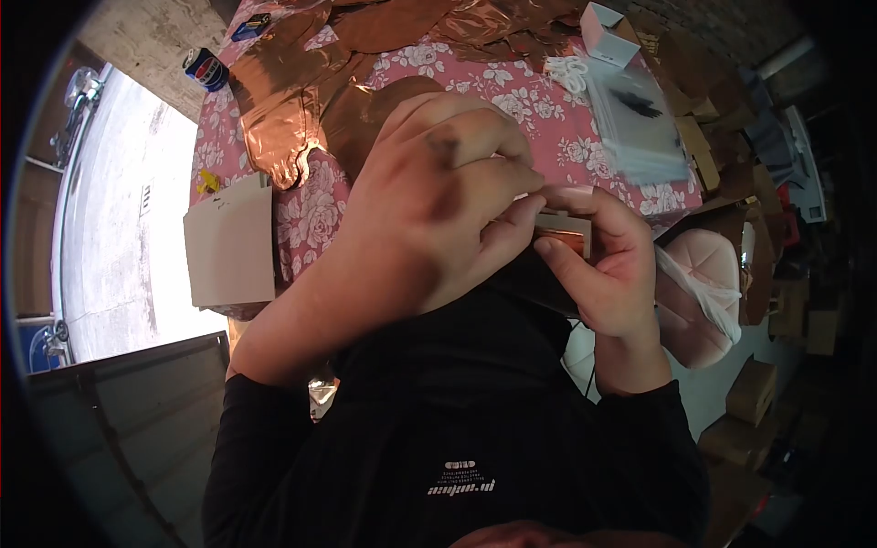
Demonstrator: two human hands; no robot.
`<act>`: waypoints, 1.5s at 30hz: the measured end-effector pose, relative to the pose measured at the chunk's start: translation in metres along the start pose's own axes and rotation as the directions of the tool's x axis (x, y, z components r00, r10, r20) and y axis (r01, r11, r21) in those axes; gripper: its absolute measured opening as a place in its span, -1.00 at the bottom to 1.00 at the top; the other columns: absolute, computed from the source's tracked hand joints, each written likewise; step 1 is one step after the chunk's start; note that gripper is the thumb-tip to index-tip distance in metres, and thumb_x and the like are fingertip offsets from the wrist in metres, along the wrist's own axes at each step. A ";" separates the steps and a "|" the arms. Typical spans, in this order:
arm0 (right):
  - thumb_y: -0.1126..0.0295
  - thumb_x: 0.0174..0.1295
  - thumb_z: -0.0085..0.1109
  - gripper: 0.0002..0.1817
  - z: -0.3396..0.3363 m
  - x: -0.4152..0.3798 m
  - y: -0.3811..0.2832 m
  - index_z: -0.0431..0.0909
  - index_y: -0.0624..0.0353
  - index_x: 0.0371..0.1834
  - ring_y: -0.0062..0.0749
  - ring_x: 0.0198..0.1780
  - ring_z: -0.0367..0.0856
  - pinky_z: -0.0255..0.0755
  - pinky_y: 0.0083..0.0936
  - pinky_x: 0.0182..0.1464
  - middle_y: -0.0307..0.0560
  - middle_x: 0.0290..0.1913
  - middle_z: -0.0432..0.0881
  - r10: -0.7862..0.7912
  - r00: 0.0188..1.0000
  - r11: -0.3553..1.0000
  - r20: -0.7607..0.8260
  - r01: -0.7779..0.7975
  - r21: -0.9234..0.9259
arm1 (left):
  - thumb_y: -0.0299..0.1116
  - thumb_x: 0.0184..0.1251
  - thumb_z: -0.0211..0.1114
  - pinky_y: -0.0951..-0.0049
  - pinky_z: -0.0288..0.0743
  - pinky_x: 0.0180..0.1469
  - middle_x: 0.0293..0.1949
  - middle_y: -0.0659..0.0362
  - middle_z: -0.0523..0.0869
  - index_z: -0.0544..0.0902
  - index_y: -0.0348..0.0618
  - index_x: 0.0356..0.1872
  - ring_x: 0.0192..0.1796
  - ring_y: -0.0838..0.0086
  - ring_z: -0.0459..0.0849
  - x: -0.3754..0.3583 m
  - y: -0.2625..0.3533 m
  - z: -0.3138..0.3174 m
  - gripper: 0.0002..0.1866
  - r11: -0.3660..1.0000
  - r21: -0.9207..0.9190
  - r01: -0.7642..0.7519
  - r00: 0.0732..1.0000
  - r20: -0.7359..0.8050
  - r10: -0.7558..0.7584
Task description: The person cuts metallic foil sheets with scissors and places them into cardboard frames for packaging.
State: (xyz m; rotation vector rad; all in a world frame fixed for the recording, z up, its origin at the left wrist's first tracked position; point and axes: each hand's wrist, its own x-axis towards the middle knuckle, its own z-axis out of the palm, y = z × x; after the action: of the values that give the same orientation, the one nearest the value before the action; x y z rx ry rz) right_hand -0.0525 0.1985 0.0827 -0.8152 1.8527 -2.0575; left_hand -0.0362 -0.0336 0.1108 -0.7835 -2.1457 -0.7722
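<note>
Close in front of my chest, my two hands meet. My right hand grips a small card piece with shiny copper-coloured foil on it, between the thumb below and curled fingers above. My left hand is closed, its thumb and fingertips pinched together against the left end of that piece. Whatever lies between those fingertips is hidden. Beyond the left hand, copper-coloured foil sheets lie crumpled on the pink flowered tablecloth.
A stack of grey card rests at the table's left edge, near a blue can. At the right are clear plastic bags, white scissor handles and a white box. A bag-covered stool stands right of the table.
</note>
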 end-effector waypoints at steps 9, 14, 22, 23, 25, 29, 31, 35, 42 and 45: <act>0.71 0.33 0.30 -0.61 -0.003 -0.003 0.000 0.75 0.29 0.22 -0.72 -0.16 0.63 0.50 -0.68 -0.06 -0.19 -0.03 0.82 0.015 0.998 0.984 0.060 -0.005 -0.176 | -0.62 0.06 0.52 0.12 0.62 0.08 -0.15 0.15 0.77 0.73 -0.15 -0.20 -0.02 0.12 0.78 -0.006 0.003 -0.009 -0.74 0.999 -0.053 -0.007 0.997 0.076 0.011; 0.72 0.34 0.27 -0.61 0.002 -0.004 -0.007 0.74 0.32 0.23 -0.72 -0.09 0.70 0.54 -0.68 -0.02 -0.17 -0.02 0.83 0.039 0.998 0.995 0.054 -0.033 -0.096 | -0.63 0.05 0.50 0.17 0.61 0.05 -0.18 0.16 0.75 0.71 -0.14 -0.21 -0.07 0.15 0.78 -0.007 0.003 -0.004 -0.73 0.997 -0.076 0.020 0.999 0.033 -0.017; 0.69 0.34 0.28 -0.61 -0.003 -0.007 -0.006 0.74 0.33 0.23 -0.62 -0.02 0.77 0.62 -0.61 0.05 -0.10 0.00 0.85 0.026 0.999 0.994 0.038 -0.022 -0.103 | -0.63 0.01 0.54 0.21 0.61 0.03 -0.21 0.18 0.76 0.79 -0.13 -0.24 -0.07 0.22 0.79 -0.013 0.006 -0.004 -0.74 0.992 -0.116 0.047 0.998 0.053 -0.041; 0.68 0.33 0.29 -0.61 -0.003 -0.007 -0.005 0.74 0.34 0.23 -0.58 -0.04 0.79 0.63 -0.59 0.04 -0.07 -0.01 0.85 -0.005 0.998 0.989 0.061 0.013 -0.145 | -0.63 0.01 0.54 0.21 0.61 0.03 -0.21 0.18 0.76 0.79 -0.13 -0.24 -0.07 0.22 0.79 -0.013 0.006 -0.005 -0.74 0.992 -0.115 0.048 0.998 0.053 -0.042; 0.68 0.31 0.29 -0.60 -0.003 -0.006 -0.007 0.74 0.34 0.22 -0.53 -0.05 0.81 0.64 -0.57 0.03 -0.04 -0.02 0.86 -0.023 0.997 0.978 0.073 0.038 -0.207 | -0.62 0.00 0.55 0.20 0.61 0.05 -0.21 0.18 0.76 0.77 -0.13 -0.26 -0.08 0.20 0.79 -0.012 0.005 -0.007 -0.75 0.994 -0.103 0.048 0.997 0.064 -0.041; 0.68 0.26 0.30 -0.59 -0.003 -0.004 -0.010 0.75 0.34 0.19 -0.43 -0.08 0.84 0.65 -0.53 0.00 0.02 -0.03 0.86 -0.063 0.992 0.948 0.112 0.095 -0.305 | -0.62 -0.02 0.54 0.18 0.60 0.05 -0.21 0.18 0.76 0.74 -0.14 -0.28 -0.08 0.18 0.78 -0.011 0.006 -0.007 -0.74 0.992 -0.112 0.048 0.996 0.079 -0.040; 0.67 0.26 0.29 -0.60 -0.003 -0.005 -0.013 0.75 0.34 0.19 -0.44 -0.08 0.84 0.66 -0.53 -0.01 0.02 -0.03 0.86 -0.029 0.995 0.948 0.096 0.058 -0.313 | -0.63 -0.03 0.52 0.15 0.59 0.06 -0.18 0.16 0.75 0.68 -0.13 -0.26 -0.08 0.17 0.75 -0.012 0.007 -0.002 -0.71 0.999 -0.045 0.007 0.999 0.053 -0.005; 0.70 0.28 0.27 -0.58 -0.006 -0.006 -0.011 0.74 0.35 0.22 -0.44 -0.04 0.85 0.68 -0.53 0.03 0.03 0.01 0.87 0.014 0.995 0.951 0.097 0.016 -0.309 | -0.64 -0.01 0.49 0.15 0.58 0.07 -0.15 0.15 0.74 0.65 -0.12 -0.23 -0.07 0.16 0.74 -0.016 0.006 0.008 -0.69 1.000 -0.007 -0.026 0.999 0.019 0.026; 0.77 0.35 0.19 -0.56 0.000 -0.009 -0.011 0.71 0.36 0.29 -0.43 0.14 0.84 0.68 -0.52 0.20 0.02 0.17 0.85 0.058 0.996 0.973 0.063 -0.042 -0.228 | -0.62 0.05 0.48 0.12 0.56 0.11 -0.13 0.12 0.71 0.65 -0.15 -0.18 -0.03 0.13 0.72 -0.018 -0.003 0.012 -0.70 0.990 0.141 0.011 0.997 -0.075 0.000; 0.78 0.38 0.26 -0.58 -0.001 -0.011 -0.009 0.66 0.39 0.31 -0.43 0.22 0.79 0.62 -0.51 0.30 0.03 0.19 0.82 0.096 0.992 0.986 0.077 -0.084 -0.143 | -0.62 0.06 0.49 0.12 0.57 0.10 -0.09 0.10 0.72 0.68 -0.16 -0.15 0.00 0.13 0.72 -0.026 -0.014 0.007 -0.70 0.986 0.125 0.112 0.981 -0.174 -0.089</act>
State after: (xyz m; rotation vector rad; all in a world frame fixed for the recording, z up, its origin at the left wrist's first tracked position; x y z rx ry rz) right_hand -0.0425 0.2062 0.0894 -0.8220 1.9668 -1.8283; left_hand -0.0344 -0.0453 0.0826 -0.5240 -2.0725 -0.7111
